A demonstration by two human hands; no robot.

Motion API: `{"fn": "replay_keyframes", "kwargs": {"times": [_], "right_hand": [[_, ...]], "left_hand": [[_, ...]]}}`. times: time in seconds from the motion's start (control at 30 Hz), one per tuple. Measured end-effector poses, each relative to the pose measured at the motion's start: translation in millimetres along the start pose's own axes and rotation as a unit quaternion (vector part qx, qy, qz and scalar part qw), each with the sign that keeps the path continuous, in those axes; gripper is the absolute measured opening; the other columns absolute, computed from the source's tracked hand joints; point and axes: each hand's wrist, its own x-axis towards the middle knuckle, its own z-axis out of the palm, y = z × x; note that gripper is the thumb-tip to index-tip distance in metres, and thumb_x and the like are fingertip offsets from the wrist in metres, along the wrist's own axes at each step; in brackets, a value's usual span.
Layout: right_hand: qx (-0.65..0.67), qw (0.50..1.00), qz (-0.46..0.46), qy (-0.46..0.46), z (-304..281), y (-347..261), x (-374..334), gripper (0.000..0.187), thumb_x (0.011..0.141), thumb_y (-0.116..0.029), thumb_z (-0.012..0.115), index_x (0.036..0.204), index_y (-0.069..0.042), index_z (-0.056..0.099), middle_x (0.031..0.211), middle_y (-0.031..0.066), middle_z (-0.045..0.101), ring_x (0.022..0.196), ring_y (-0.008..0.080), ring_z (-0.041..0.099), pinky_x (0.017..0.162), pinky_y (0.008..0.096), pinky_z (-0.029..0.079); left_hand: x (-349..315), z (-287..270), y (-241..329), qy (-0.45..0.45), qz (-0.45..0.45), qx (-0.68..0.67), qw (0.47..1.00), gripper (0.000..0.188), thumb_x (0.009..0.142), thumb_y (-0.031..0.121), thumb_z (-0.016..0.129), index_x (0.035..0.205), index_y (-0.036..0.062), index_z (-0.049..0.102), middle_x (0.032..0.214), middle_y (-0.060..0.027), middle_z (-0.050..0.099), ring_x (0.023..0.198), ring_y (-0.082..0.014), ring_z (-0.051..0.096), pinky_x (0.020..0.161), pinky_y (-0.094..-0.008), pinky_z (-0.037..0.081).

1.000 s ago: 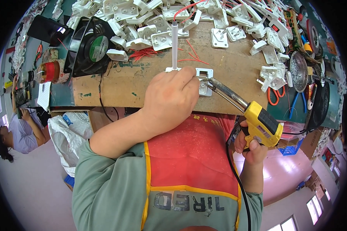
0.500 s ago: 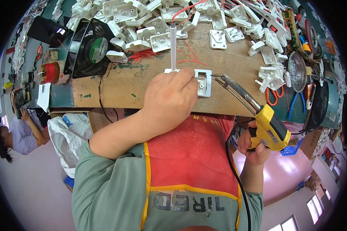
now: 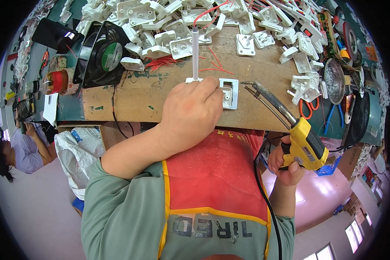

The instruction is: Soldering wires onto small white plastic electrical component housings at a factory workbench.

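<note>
My left hand (image 3: 193, 108) is closed at the near middle of the bench, its fingers curled over a white plastic housing (image 3: 234, 100) whose open frame shows to their right. Just beyond the knuckles a thin white tube (image 3: 195, 54) stands upright, with red wires (image 3: 209, 12) at its top; its lower end and my fingertips are hidden. In my right hand (image 3: 286, 164) is a yellow and black soldering gun (image 3: 305, 145), gripped by its handle. Its dark metal tip points up and left, a little to the right of the housing and apart from it.
White plastic plug housings (image 3: 177, 41) are heaped at the back. Cut red wires (image 3: 162, 62) lie before them. A black fan (image 3: 102, 56) stands left. Orange-handled scissors (image 3: 307, 108), blue-handled pliers (image 3: 333, 116) and a round metal dish (image 3: 334, 76) are right. Another person (image 3: 24, 147) sits far left.
The soldering gun's tip has shifted slightly to the right, away from the housing. My left hand keeps almost the same place and grip.
</note>
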Motion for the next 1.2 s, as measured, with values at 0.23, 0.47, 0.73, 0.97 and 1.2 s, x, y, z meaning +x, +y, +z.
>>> {"fn": "replay_keyframes", "kwargs": {"times": [0.23, 0.47, 0.73, 0.97, 1.2], "right_hand": [[0.019, 0.999, 0.022, 0.018, 2.2, -0.6, -3.5, 0.077, 0.076, -0.043, 0.076, 0.124, 0.006, 0.043, 0.063, 0.0027, 0.045, 0.046, 0.0121, 0.045, 0.042, 0.0244, 0.038], [0.04, 0.998, 0.026, 0.034, -2.9, 0.4, -6.2, 0.08, 0.072, -0.041, 0.08, 0.126, 0.006, 0.044, 0.064, 0.0028, 0.046, 0.048, 0.0133, 0.044, 0.045, 0.0254, 0.039], [0.021, 1.0, 0.004, 0.012, -1.6, 5.1, -0.2, 0.077, 0.077, -0.043, 0.075, 0.126, 0.006, 0.041, 0.063, 0.0024, 0.045, 0.047, 0.0122, 0.043, 0.043, 0.0248, 0.038], [-0.006, 1.0, -0.019, -0.019, 1.8, 5.2, 2.5, 0.073, 0.083, -0.044, 0.07, 0.125, 0.006, 0.04, 0.062, 0.0017, 0.044, 0.046, 0.0109, 0.042, 0.041, 0.0231, 0.037], [-0.008, 1.0, -0.028, -0.002, 4.5, 5.8, 0.3, 0.073, 0.082, -0.044, 0.071, 0.124, 0.006, 0.04, 0.062, 0.0019, 0.044, 0.045, 0.0107, 0.041, 0.04, 0.0232, 0.037]], "left_hand": [[-1.6, -1.7, -0.1, -0.005, 0.0, 0.006, 1.0, 0.011, 0.072, 0.005, 0.069, 0.08, 0.0058, 0.064, 0.09, -0.0041, 0.062, 0.067, -0.0191, 0.06, 0.057, -0.0324, 0.044], [-6.6, -36.1, -5.1, 0.025, -0.033, -0.062, 0.997, 0.018, 0.072, 0.012, 0.076, 0.084, 0.0068, 0.064, 0.091, -0.0061, 0.062, 0.075, -0.0242, 0.063, 0.063, -0.0339, 0.049], [-43.8, -48.5, -28.6, -0.096, -0.114, -0.02, 0.989, 0.028, 0.065, 0.018, 0.082, 0.083, 0.0072, 0.063, 0.089, -0.0072, 0.061, 0.074, -0.0262, 0.061, 0.062, -0.0361, 0.048], [-44.0, -22.7, -26.1, -0.002, -0.039, -0.008, 0.999, 0.026, 0.065, 0.015, 0.08, 0.083, 0.0089, 0.063, 0.088, -0.0051, 0.061, 0.074, -0.0237, 0.06, 0.062, -0.0355, 0.046], [-41.3, -22.6, -29.4, 0.019, -0.038, -0.073, 0.996, 0.019, 0.068, 0.006, 0.076, 0.083, 0.0064, 0.064, 0.087, -0.0064, 0.062, 0.073, -0.0242, 0.061, 0.062, -0.0342, 0.047]]}}
